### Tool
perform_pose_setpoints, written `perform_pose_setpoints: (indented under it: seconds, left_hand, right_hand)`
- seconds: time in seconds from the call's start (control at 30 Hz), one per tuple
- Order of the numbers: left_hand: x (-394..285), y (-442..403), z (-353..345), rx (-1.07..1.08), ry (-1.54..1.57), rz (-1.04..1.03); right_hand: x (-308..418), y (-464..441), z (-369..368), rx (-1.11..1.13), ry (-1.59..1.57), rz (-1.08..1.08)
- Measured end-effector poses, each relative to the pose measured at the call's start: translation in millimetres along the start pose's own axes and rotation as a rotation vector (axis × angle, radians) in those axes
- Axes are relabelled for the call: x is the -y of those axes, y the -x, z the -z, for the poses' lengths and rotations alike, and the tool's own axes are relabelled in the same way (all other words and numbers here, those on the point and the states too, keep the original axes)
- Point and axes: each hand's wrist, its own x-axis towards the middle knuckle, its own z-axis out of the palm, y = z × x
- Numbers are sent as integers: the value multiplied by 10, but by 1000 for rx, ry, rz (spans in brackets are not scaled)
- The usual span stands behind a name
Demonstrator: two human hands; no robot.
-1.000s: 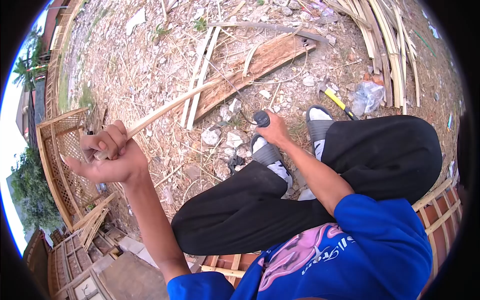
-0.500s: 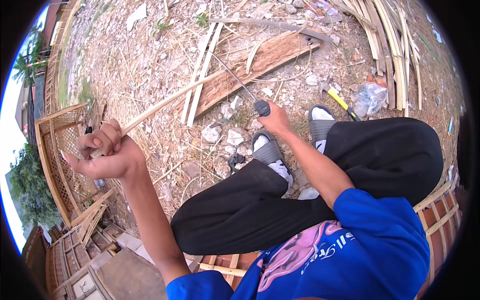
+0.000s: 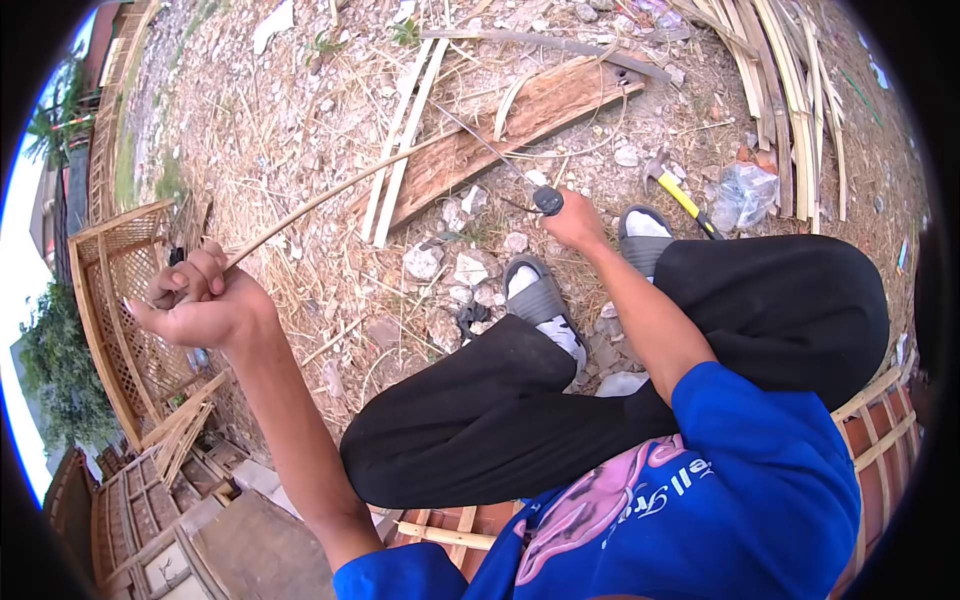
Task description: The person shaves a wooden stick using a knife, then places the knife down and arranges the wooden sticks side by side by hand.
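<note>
My left hand point(image 3: 208, 300), palm turned up with fingers curled, is closed on the near end of a long thin wooden strip point(image 3: 325, 208). The strip slants up and away, its far end over a weathered plank point(image 3: 545, 108) on the ground. In my right hand point(image 3: 577, 220) is the dark handle of a long, narrow-bladed knife point(image 3: 490, 150). Its blade points up and left, passing above the plank near the strip's far end; whether blade and strip touch, I cannot tell. Two pale strips point(image 3: 408, 150) lie across the plank's left part.
A yellow-handled hammer point(image 3: 683, 200) lies by my right sandal point(image 3: 645, 228), with a clear plastic bag point(image 3: 745, 193) beyond it. Long strips point(image 3: 790, 110) are piled at upper right. A lattice panel point(image 3: 120, 315) stands at left. Stones and straw-like shavings cover the ground.
My right hand has shifted right and slightly away with the knife. The strip in my left hand now shows a narrower side, and that hand has moved slightly left and up.
</note>
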Motion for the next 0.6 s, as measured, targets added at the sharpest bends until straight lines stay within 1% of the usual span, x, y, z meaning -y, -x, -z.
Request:
perform_pose_setpoints:
  seconds: [0.13,0.17,0.27,0.37,0.5,0.6]
  left_hand:
    - [4,7,-17,-25,5,19]
    - [-3,5,-19,-32,9,25]
    - [15,-9,54,40,23,21]
    - [16,8,28,27,64,26]
    - [27,-48,195,334,162,48]
    - [18,-28,182,583,291,60]
  right_hand:
    - [50,137,23,24,-116,94]
    - [27,138,-24,0,-98,118]
    - [-43,124,-117,-57,-83,160]
    - [-261,-104,-226,-39,-121,55]
    - [-92,38,-17,-5,-110,100]
    - [141,207,-27,1,-276,151]
